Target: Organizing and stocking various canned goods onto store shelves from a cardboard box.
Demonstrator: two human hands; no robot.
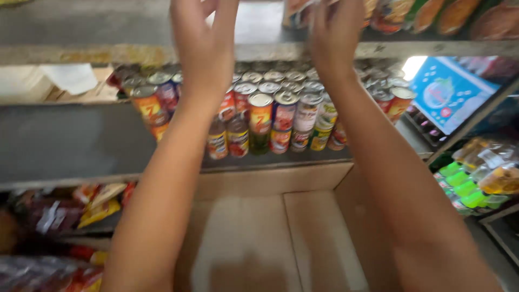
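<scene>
Grey metal upper shelf (108, 24) is carrying colourful foil packets (421, 13) along its right end, and both bare hands are reaching up to it. The left hand (203, 40) is hovering open near the shelf's front edge, holding nothing. The right hand (332, 35) is touching a packet (297, 11); whether it is gripping cannot be told. Round printed tin cans (270, 116) are standing crowded on the lower shelf (65, 143), above an open brown cardboard box (270, 238).

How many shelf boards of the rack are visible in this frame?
3. The top shelf is at the level of the left hand and right hand; the middle shelf carries stacked cans; the bottom shelf holds snack packets. Lower ones may be hidden.
</scene>
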